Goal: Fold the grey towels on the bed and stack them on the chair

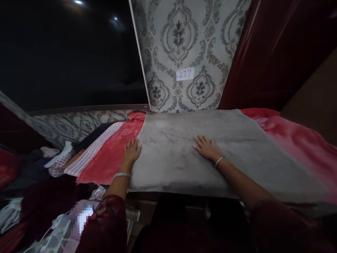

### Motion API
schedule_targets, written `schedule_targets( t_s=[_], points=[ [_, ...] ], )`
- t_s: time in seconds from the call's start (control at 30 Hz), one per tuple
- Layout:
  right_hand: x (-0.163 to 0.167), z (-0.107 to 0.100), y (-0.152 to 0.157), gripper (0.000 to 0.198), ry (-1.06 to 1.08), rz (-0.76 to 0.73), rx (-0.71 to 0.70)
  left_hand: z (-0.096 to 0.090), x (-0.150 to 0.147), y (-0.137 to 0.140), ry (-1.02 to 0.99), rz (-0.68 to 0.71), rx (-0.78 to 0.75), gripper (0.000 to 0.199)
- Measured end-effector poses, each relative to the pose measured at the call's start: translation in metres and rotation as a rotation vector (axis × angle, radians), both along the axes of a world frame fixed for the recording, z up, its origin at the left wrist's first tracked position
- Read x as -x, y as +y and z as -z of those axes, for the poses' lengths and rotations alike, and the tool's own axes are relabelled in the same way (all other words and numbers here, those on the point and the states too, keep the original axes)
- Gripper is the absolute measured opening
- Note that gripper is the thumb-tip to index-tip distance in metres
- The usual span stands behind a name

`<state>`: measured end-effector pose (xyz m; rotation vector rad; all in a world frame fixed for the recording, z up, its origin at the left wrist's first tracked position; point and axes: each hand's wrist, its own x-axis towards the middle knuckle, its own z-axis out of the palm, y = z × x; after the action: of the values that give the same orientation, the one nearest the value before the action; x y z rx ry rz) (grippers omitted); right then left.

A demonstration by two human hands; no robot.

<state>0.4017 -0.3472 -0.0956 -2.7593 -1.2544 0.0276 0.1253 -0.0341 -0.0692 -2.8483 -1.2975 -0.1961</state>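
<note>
A grey cloth lies spread flat from the centre to the lower right of the frame, beneath both hands. The left hand, left of centre, rests palm down across the cloth's left edge, where it meets a red cloth with a striped border. The right hand presses flat near the middle of the grey cloth. Each grip is released, fingers spread. The grey cloth's long axis runs left to right, its right end slanting toward the lower right, beside pink fabric.
</note>
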Motion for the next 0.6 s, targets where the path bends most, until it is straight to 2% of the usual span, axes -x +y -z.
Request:
schedule_targets(
  t_s=[0.17,0.37,0.47,0.6],
  points=[
    [0.027,0.007,-0.061,0.066,0.026,-0.038,0.037,-0.002,-0.002,0.001,-0.037,0.018,-0.004,0.061],
    [0.035,0.021,-0.141,0.065,-0.018,0.104,0.007,-0.002,-0.003,0.008,-0.057,0.035,-0.004,0.061],
    [0.037,0.022,-0.163,0.063,-0.036,0.162,-0.007,0.0,-0.005,0.012,-0.085,0.042,-0.014,0.061],
    [0.031,0.013,-0.171,0.062,0.01,0.206,-0.035,-0.004,-0.007,0.015,-0.116,0.048,-0.034,0.063]
  ],
)
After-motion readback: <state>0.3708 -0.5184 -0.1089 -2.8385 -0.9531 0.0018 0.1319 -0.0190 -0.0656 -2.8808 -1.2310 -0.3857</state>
